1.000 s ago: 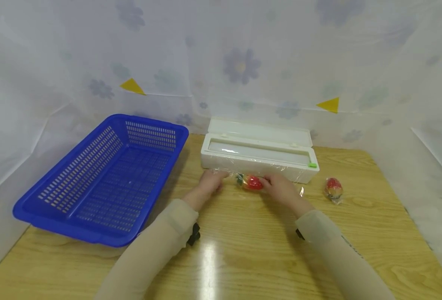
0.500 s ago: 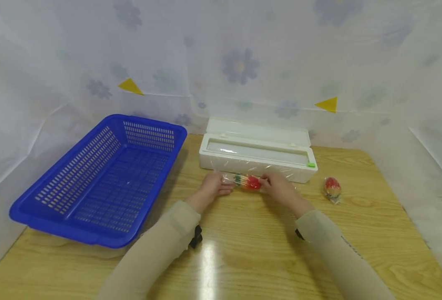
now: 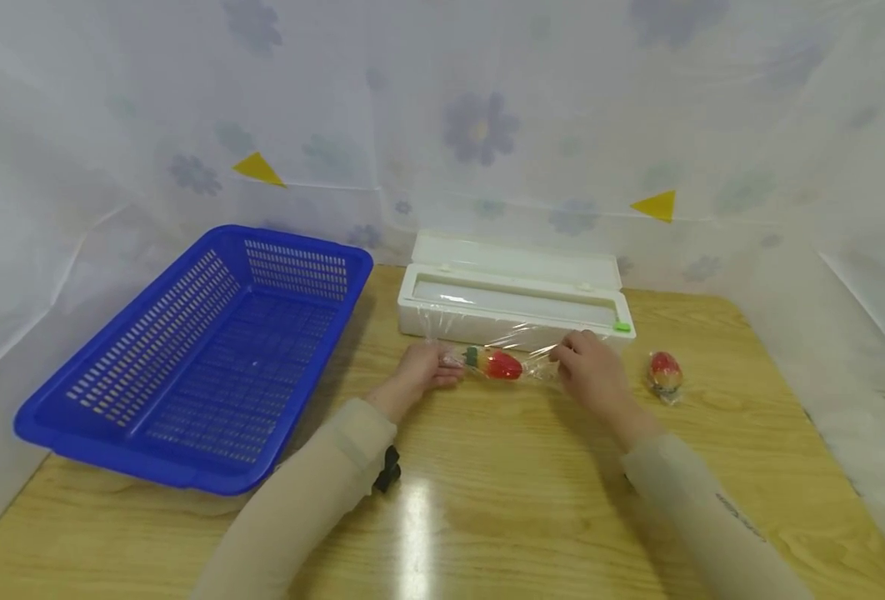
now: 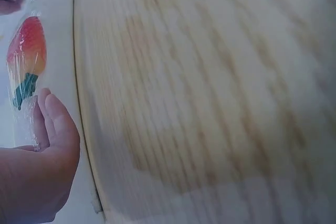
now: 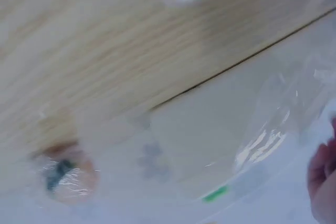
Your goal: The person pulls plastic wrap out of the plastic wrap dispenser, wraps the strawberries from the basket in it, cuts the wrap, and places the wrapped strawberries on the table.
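A red and yellow toy strawberry (image 3: 504, 365) with green leaves lies inside clear plastic wrap (image 3: 536, 368), in front of a white wrap dispenser (image 3: 427, 323). At the leafy end, my left hand (image 3: 417, 371) holds the bunched wrap between thumb and fingers. My right hand (image 3: 592, 372) pinches the wrap beyond the red tip, apart from the fruit. Film stretches from the dispenser down to both hands. In the left wrist view the wrapped strawberry (image 4: 30, 43) points away from the left hand (image 4: 52, 140). Only part of the right hand (image 5: 324, 179) shows in the right wrist view.
A second wrapped strawberry (image 3: 665, 375) sits on the table at the right. The blue basket (image 3: 322, 367) stands at the left. The dispenser's lid (image 3: 517, 258) is raised, and a green slider (image 3: 622, 327) sits at its right end. A patterned cloth (image 3: 480, 200) hangs behind.
My right hand has let go near the strawberry's tip and moved right, drawing the wrap out there. The left hand has shifted slightly and now holds the wrap at the leafy end.
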A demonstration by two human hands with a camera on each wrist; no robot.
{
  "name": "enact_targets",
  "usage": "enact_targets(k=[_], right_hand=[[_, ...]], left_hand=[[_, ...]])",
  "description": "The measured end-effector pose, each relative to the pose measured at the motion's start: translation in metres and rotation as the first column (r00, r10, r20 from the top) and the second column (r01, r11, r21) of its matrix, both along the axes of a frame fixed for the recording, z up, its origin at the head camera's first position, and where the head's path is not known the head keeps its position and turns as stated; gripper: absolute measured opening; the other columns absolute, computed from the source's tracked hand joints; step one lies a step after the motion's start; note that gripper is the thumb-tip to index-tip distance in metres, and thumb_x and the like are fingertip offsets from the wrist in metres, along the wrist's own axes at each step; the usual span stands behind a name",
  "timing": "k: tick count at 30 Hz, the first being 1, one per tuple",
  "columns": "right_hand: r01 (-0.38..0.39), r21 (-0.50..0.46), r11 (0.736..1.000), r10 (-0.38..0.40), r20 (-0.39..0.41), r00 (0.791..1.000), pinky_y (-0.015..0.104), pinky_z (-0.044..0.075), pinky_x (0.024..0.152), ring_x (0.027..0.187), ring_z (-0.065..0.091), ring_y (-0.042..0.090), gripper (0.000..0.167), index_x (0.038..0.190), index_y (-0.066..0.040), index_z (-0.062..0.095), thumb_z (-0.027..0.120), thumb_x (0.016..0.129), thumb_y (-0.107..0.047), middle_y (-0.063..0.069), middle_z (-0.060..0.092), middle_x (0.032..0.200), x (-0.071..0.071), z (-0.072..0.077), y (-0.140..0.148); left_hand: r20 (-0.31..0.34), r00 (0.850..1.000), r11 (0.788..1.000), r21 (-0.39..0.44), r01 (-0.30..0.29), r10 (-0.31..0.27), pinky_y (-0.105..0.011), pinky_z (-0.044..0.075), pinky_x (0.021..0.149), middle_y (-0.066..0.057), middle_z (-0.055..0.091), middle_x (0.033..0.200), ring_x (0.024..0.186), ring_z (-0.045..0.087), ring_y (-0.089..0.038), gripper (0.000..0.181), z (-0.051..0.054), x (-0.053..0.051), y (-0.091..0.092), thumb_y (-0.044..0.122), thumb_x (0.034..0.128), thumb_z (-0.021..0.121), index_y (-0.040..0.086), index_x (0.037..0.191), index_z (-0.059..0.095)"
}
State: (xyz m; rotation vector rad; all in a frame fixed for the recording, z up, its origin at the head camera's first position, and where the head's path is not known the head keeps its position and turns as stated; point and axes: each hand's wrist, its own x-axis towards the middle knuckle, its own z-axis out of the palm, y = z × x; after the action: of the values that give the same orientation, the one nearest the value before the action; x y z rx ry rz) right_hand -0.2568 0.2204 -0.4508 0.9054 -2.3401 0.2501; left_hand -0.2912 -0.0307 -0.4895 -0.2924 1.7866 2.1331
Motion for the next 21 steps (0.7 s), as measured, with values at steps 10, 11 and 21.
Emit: enact_targets(k=[10,11,21], right_hand=[[0.096,0.312,0.945,-0.091,-0.033,0.995,0.040,0.050,0.084,0.101,0.058,0.028,0.051,0.121,-0.001,0.053,0.073,0.078,-0.018,0.012,0.060,0.110,0.019,-0.007,-0.035],[0.117,0.315,0.942,-0.109,-0.043,0.993,0.040,0.051,0.084,0.100,0.058,0.028,0.047,0.120,-0.001,0.054,0.072,0.078,-0.014,0.012,0.061,0.109,0.018,-0.007,-0.034],[0.071,0.236,0.969,-0.043,-0.120,0.992,0.036,0.054,0.072,0.083,0.063,0.026,0.033,0.108,0.002,0.063,0.064,0.076,0.005,0.012,0.068,0.092,0.012,-0.012,-0.028]], left_hand=[[0.082,0.996,1.000,-0.016,-0.021,0.022,-0.031,0.057,0.073,-0.015,0.069,0.080,0.058,0.063,-0.014,0.030,0.041,0.016,0.001,0.006,0.0966,0.040,-0.012,0.116,0.054],[0.099,0.995,1.000,-0.009,-0.023,0.024,-0.030,0.057,0.072,-0.015,0.069,0.081,0.057,0.062,-0.012,0.031,0.042,0.016,0.001,0.006,0.0959,0.041,-0.011,0.118,0.054],[0.195,0.969,0.974,0.142,-0.178,0.149,-0.045,0.048,0.095,-0.034,0.051,0.126,0.112,0.057,-0.043,0.050,0.042,0.022,-0.003,0.031,0.0992,0.026,-0.001,0.136,0.036]])
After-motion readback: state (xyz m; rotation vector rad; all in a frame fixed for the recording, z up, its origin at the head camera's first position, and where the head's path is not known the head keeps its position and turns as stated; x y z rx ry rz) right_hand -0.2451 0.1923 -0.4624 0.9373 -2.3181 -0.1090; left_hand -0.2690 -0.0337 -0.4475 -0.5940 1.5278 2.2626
